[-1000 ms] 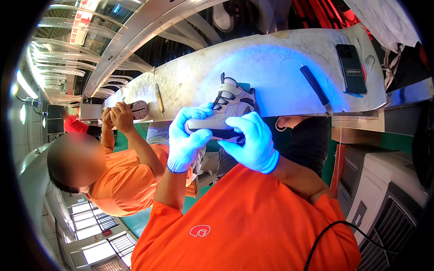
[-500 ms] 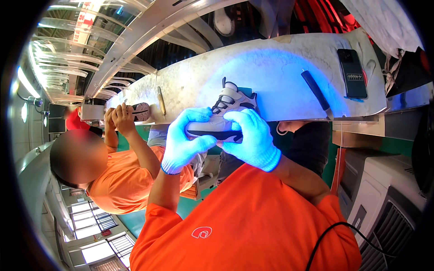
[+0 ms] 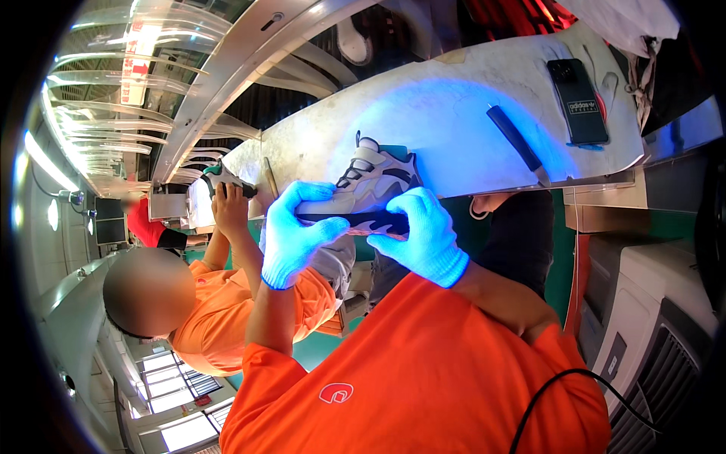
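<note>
Between my two gloved hands is a grey and white sneaker [image 3: 369, 181] with black laces and a dark sole, tilted on its side at the table's near edge. My left hand [image 3: 296, 233] is closed round the toe, thumb along the sole. At the heel end, my right hand [image 3: 423, 236] grips the sole's edge with thumb and fingers. Both gloves glow blue under a pool of blue light. A dark pen-like tool [image 3: 516, 140] lies on the table to the right of the sneaker.
The pale worktable [image 3: 454, 79] carries a black phone [image 3: 577, 102] at the right and a thin wooden-looking tool [image 3: 270, 178] at the left. To my left a co-worker in an orange shirt [image 3: 249, 303] handles another shoe [image 3: 227, 180]. A metal conveyor frame [image 3: 219, 72] runs behind.
My right hand has slid down from the sneaker's side toward the heel end of the sole, uncovering more of the side. The co-worker's shoe now shows its dark and green upper.
</note>
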Tool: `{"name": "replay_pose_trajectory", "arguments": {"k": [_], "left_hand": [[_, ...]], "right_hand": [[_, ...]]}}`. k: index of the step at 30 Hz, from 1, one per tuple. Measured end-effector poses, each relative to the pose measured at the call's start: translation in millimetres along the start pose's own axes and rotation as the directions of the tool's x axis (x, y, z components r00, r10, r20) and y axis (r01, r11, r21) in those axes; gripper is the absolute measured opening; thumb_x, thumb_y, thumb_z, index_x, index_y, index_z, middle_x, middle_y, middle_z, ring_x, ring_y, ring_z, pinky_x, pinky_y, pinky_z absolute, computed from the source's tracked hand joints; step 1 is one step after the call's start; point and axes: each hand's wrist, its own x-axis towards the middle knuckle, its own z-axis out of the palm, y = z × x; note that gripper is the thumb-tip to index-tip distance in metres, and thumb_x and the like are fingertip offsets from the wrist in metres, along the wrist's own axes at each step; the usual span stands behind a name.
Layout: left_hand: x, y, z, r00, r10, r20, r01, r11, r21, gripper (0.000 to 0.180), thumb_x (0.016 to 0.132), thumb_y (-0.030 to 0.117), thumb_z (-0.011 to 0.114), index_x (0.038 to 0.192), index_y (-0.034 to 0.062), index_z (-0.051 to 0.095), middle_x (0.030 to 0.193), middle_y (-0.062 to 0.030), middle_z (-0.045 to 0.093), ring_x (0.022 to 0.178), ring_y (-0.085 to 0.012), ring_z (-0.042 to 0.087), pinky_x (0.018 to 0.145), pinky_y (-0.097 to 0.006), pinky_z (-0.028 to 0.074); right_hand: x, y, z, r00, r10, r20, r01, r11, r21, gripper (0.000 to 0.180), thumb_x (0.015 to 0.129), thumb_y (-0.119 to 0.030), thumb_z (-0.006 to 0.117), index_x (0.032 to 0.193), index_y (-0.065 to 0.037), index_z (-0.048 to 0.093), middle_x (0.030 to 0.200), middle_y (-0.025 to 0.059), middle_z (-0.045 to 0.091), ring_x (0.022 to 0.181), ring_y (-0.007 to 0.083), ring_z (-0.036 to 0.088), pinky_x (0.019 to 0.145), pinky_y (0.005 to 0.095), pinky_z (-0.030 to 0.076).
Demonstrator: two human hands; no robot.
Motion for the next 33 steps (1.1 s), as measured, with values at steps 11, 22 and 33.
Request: {"name": "replay_pose_trajectory", "arguments": {"k": [11, 22, 33], "left_hand": [[10.4, 1.0, -10.1, 0.994, 0.075, 0.079, -0.080, 0.995, 0.067, 0.051, 0.070, 0.004, 0.099, 0.113, -0.0014, 0.073, 0.132, -0.0150, 0.075, 0.127, -0.0243, 0.072, 0.111, -0.038, 0.057], [20.7, -4.6, -20.4, 0.988, 0.088, 0.124, -0.098, 0.992, 0.081, 0.052, 0.069, 0.009, 0.099, 0.112, -0.0005, 0.072, 0.130, -0.0165, 0.074, 0.131, -0.0281, 0.070, 0.115, -0.041, 0.053], [27.4, -11.4, -9.7, 0.996, 0.085, 0.017, -0.085, 0.910, 0.405, 0.071, 0.064, 0.033, 0.109, 0.114, 0.0001, 0.071, 0.117, -0.0143, 0.071, 0.110, -0.0272, 0.073, 0.097, -0.038, 0.059]], "right_hand": [[16.9, 13.1, 1.1, 0.989, -0.136, -0.062, 0.142, 0.984, 0.111, 0.048, 0.074, -0.016, 0.101, 0.108, -0.008, 0.069, 0.102, 0.0111, 0.066, 0.094, 0.0345, 0.068, 0.076, 0.0447, 0.058], [27.4, 10.2, -1.7, 0.997, 0.005, 0.071, -0.016, 0.988, 0.156, 0.060, 0.075, -0.016, 0.102, 0.122, -0.009, 0.066, 0.106, 0.0083, 0.070, 0.093, 0.0303, 0.072, 0.076, 0.0435, 0.058], [40.7, 8.7, 15.1, 0.989, 0.029, 0.142, -0.026, 0.999, -0.023, 0.065, 0.074, -0.024, 0.105, 0.126, -0.009, 0.069, 0.114, 0.0109, 0.072, 0.096, 0.0283, 0.075, 0.082, 0.0428, 0.061]]}}
